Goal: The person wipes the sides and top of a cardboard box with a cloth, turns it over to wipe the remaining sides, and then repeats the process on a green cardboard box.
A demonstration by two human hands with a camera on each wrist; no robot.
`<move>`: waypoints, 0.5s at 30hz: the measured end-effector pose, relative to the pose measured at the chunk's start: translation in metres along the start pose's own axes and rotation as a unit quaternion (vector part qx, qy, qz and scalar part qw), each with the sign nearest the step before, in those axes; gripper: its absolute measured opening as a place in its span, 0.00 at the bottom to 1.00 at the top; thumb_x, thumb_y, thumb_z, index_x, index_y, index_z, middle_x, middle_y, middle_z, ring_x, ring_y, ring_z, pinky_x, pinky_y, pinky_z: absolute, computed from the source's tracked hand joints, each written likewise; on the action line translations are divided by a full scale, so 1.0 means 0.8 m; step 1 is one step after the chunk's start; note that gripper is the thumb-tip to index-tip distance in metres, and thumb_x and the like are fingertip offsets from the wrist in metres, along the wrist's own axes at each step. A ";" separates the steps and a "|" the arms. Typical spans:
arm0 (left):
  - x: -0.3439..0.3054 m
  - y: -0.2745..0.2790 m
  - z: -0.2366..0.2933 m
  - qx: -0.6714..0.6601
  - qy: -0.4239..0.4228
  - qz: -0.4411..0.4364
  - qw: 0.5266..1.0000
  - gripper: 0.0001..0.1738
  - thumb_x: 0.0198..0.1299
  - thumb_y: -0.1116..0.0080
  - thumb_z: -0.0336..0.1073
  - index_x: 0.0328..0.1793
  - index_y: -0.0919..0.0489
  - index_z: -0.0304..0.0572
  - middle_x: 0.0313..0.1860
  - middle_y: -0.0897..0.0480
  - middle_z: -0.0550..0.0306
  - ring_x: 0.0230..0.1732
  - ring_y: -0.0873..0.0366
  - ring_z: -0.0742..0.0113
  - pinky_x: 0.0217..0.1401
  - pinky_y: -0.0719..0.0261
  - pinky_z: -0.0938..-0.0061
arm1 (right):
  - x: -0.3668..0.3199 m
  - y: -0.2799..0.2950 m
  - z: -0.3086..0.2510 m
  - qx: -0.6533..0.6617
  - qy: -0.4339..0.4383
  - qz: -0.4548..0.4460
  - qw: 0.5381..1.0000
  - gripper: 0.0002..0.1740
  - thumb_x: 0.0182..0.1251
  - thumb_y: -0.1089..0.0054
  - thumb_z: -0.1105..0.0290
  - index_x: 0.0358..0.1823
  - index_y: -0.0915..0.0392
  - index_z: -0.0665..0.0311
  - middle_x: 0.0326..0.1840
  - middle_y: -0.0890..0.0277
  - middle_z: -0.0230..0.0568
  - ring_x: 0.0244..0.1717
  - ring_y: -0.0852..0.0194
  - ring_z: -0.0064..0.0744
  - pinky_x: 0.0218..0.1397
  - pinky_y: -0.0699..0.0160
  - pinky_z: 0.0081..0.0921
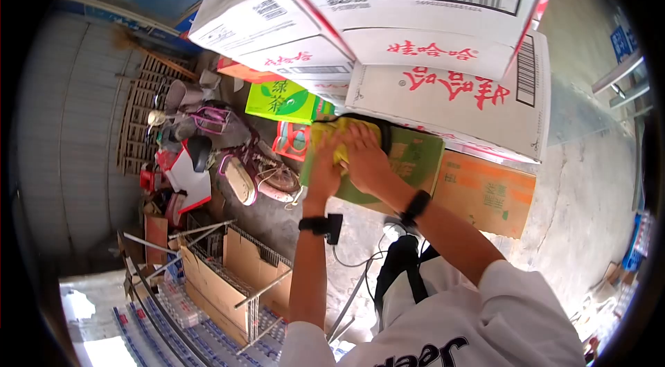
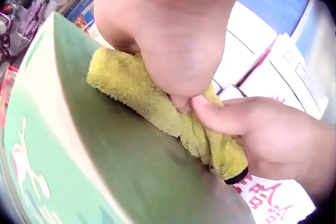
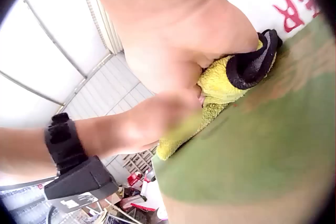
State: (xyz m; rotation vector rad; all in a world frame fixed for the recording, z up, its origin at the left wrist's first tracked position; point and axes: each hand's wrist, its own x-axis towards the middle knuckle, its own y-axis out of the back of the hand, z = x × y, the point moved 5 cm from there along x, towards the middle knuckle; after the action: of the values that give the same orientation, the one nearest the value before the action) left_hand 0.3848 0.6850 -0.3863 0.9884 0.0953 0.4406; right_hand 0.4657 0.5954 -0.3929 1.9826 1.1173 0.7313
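A fluffy yellow towel [image 2: 134,90] with a black edge lies bunched and rolled on top of a green carton [image 1: 424,163]. My left hand [image 1: 324,167] grips one part of it, fingers curled into the cloth. Close beside it, my right hand [image 1: 368,163] holds the other part, toward the black-edged end. In the left wrist view the right thumb [image 2: 212,115] presses on the towel right by the left hand. The right wrist view shows the black edge [image 3: 254,64] standing out past the right hand, over the carton's top.
White cartons with red lettering [image 1: 443,93] are stacked just beyond the green one. An orange-brown carton [image 1: 488,190] stands on the right. A bright green tea box [image 1: 280,100] and a bicycle [image 1: 270,176] are at the left. Below left stands a metal rack with cardboard [image 1: 215,280].
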 end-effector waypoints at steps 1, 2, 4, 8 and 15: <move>-0.005 0.010 -0.014 0.009 0.018 0.026 0.999 0.39 0.53 0.42 0.21 0.75 0.32 0.46 0.77 0.33 0.49 0.79 0.45 0.37 0.82 0.49 0.50 | 0.019 -0.011 -0.011 0.004 0.021 0.008 1.000 0.41 0.66 0.38 0.55 0.72 0.39 0.75 0.79 0.44 0.57 0.82 0.55 0.52 0.83 0.56 0.43; -0.010 0.019 -0.025 0.017 0.035 0.050 0.998 0.38 0.53 0.42 0.22 0.75 0.31 0.45 0.77 0.33 0.49 0.80 0.46 0.37 0.81 0.49 0.50 | 0.029 -0.021 -0.018 0.008 0.041 0.017 0.999 0.41 0.65 0.38 0.55 0.73 0.38 0.74 0.78 0.43 0.55 0.82 0.53 0.51 0.83 0.56 0.42; -0.034 0.019 -0.034 0.016 0.071 0.103 0.992 0.36 0.55 0.44 0.24 0.75 0.31 0.42 0.79 0.35 0.48 0.81 0.49 0.36 0.81 0.52 0.47 | 0.030 -0.041 -0.028 0.004 0.100 0.006 0.995 0.41 0.64 0.37 0.55 0.72 0.37 0.72 0.78 0.42 0.53 0.81 0.52 0.49 0.83 0.55 0.41; -0.104 -0.016 0.010 0.079 0.142 0.150 0.975 0.36 0.56 0.45 0.24 0.75 0.33 0.37 0.80 0.38 0.45 0.82 0.52 0.36 0.82 0.59 0.43 | -0.034 -0.014 -0.020 0.047 0.207 -0.067 0.975 0.38 0.65 0.38 0.59 0.73 0.37 0.70 0.80 0.43 0.50 0.82 0.53 0.48 0.84 0.56 0.42; -0.139 -0.106 0.198 0.014 0.082 0.038 0.996 0.38 0.55 0.46 0.23 0.76 0.33 0.37 0.79 0.37 0.45 0.82 0.52 0.33 0.82 0.54 0.44 | -0.194 0.110 0.069 0.011 0.146 -0.205 0.968 0.40 0.69 0.41 0.62 0.77 0.46 0.73 0.82 0.51 0.53 0.84 0.59 0.52 0.84 0.58 0.45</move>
State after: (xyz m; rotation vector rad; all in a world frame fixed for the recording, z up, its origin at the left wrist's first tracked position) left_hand 0.3543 0.4764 -0.3819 0.9845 0.2123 0.5917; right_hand 0.4770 0.4103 -0.3710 1.6131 1.6532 0.8015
